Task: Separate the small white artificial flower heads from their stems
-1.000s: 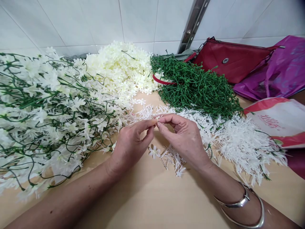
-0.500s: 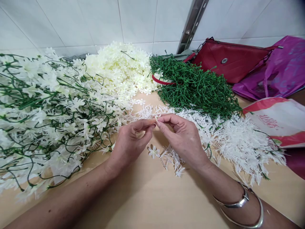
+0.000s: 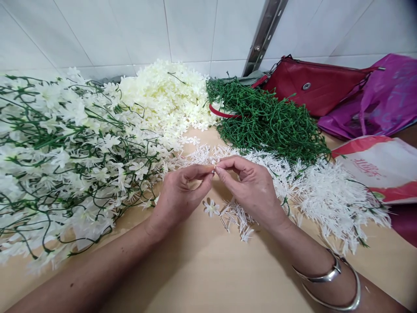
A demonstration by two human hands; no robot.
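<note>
My left hand (image 3: 185, 189) and my right hand (image 3: 249, 187) meet over the middle of the table, fingertips pinched together. Between them is a small white artificial flower (image 3: 214, 162), mostly covered by the fingers. Both hands are closed on it. Just below, a single loose white blossom (image 3: 211, 208) lies on the table, beside a few scattered white stamen pieces (image 3: 239, 219). Behind and to the right of my right hand spreads a heap of white stamen pieces (image 3: 335, 195).
Finished-looking white flowers on green stems (image 3: 81, 161) cover the left side. Loose cream blossoms (image 3: 166, 95) are piled at the back, near green plastic stems (image 3: 270, 117). A red handbag (image 3: 316, 84), a purple plastic bag (image 3: 387, 100) and a white-and-red packet (image 3: 374, 167) lie at the right.
The view has shifted very slightly. Both hands stay together in the same place, with only a small change at the fingertips around the flower.
</note>
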